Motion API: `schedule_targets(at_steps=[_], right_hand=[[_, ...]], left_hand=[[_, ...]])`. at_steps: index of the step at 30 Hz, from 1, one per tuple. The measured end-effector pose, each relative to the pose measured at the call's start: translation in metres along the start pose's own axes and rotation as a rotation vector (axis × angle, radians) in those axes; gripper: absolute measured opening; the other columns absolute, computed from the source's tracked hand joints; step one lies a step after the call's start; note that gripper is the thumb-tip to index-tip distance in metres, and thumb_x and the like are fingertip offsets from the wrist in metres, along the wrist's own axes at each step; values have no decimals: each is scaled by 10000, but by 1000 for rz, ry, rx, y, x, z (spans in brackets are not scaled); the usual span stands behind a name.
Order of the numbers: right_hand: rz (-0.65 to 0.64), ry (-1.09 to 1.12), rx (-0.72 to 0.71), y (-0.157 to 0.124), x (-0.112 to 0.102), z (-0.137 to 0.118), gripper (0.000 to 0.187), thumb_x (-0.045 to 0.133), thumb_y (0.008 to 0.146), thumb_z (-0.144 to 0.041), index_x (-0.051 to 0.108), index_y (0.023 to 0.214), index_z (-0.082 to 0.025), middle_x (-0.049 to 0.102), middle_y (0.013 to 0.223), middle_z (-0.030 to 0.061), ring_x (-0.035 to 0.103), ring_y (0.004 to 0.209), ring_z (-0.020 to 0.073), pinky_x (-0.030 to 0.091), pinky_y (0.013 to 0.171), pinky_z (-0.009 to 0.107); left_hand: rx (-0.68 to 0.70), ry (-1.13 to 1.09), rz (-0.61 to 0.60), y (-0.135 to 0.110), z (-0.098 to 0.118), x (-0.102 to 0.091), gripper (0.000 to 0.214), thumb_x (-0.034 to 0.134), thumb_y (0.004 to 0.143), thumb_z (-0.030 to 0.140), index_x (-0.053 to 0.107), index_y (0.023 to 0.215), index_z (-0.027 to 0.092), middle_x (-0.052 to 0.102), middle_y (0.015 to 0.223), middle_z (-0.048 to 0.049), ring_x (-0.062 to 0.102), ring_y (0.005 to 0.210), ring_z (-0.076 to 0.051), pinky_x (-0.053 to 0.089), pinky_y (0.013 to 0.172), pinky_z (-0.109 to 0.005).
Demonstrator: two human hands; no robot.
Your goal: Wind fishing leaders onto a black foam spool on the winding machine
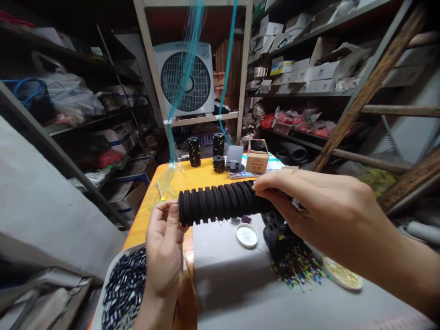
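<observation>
A long row of black ribbed foam discs point(218, 201), pressed face to face, is held level above the table between my two hands. The fingers and thumb of my left hand point(165, 247) pinch its left end. At the other end, my right hand point(326, 206) grips from above, its thumb side along the top; part of that end is hidden by the fingers. Below my right hand lie a black perforated piece point(273, 222) and a dark heap of small colourful-tipped pieces point(297, 263). Near my left wrist is a white tray point(109, 270) full of small black tubular pieces.
On the yellow table point(161, 176) stand black disc stacks point(194, 153), a phone stand point(235, 158) and a cardboard box point(257, 158). A small white dish point(246, 235) and a dish of golden bits point(343, 275) lie nearer. Turquoise strands point(172, 137) hang before a fan point(185, 82). Shelves flank both sides.
</observation>
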State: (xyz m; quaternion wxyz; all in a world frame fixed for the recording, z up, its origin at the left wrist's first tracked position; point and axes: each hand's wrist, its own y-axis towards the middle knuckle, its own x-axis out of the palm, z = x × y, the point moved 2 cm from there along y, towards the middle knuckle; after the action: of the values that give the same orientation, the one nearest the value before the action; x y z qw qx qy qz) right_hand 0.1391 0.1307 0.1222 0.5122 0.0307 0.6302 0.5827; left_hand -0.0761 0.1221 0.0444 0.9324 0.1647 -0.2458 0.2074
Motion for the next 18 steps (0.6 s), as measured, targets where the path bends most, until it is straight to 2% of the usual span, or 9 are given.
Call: schedule_targets(at_steps=[3, 5, 7, 9, 10, 12, 14, 18], right_hand=[[-47, 29, 5, 0, 1, 2, 111, 568, 928, -87, 642, 964, -162, 718, 929, 37, 691, 788, 175, 475, 630, 280], [-54, 86, 6, -2, -1, 2, 145, 557, 933, -74, 631, 1033, -150, 703, 1002, 55, 681, 897, 181, 500, 751, 285], [-22, 139, 26, -12, -5, -2, 215, 550, 932, -58, 601, 1126, -135, 649, 1146, 99, 621, 1080, 204, 473, 922, 318], [-12, 172, 82, -33, -8, -8, 236, 560, 919, -53, 594, 1134, -144, 593, 1179, 117, 557, 1135, 222, 442, 967, 360], [-41, 188, 119, -46, -7, -11, 200, 571, 911, -59, 611, 1079, -159, 592, 1113, 103, 557, 1071, 218, 455, 914, 358], [-229, 264, 146, -77, 1, -20, 122, 567, 912, -82, 625, 925, -189, 600, 954, 66, 555, 899, 197, 470, 751, 328], [-365, 284, 186, -106, 12, -25, 154, 554, 919, -113, 636, 830, -209, 610, 844, 44, 554, 770, 186, 460, 633, 306], [-418, 257, 230, -138, 33, -27, 197, 550, 923, -129, 692, 850, -244, 643, 822, 33, 594, 757, 191, 475, 620, 304]], left_hand=[[2, -3, -1, 0, 0, 0, 318, 807, 757, 417, 627, 873, 182, 688, 813, 31, 657, 752, -68, 552, 741, -132], [10, 1, -8, -1, 0, 0, 302, 794, 775, 411, 624, 870, 180, 685, 809, 30, 654, 743, -66, 543, 699, -115], [12, 4, -13, -1, 1, 0, 289, 781, 790, 405, 621, 875, 180, 688, 818, 25, 653, 747, -69, 546, 691, -119], [10, 4, -14, -1, 1, 0, 297, 786, 784, 408, 620, 878, 180, 693, 828, 18, 652, 757, -75, 554, 698, -130], [11, 2, -13, -1, 1, 0, 308, 794, 774, 412, 621, 877, 179, 693, 827, 16, 651, 758, -76, 555, 696, -130], [15, 0, -11, -1, 1, 1, 320, 805, 759, 418, 626, 875, 179, 693, 822, 15, 649, 763, -77, 552, 690, -124], [20, 1, -11, -1, 1, 1, 314, 804, 761, 416, 627, 874, 182, 695, 828, 14, 652, 775, -78, 551, 697, -122], [25, 5, -22, -1, 0, 0, 259, 766, 809, 391, 622, 879, 188, 687, 829, 24, 653, 774, -68, 551, 729, -122]])
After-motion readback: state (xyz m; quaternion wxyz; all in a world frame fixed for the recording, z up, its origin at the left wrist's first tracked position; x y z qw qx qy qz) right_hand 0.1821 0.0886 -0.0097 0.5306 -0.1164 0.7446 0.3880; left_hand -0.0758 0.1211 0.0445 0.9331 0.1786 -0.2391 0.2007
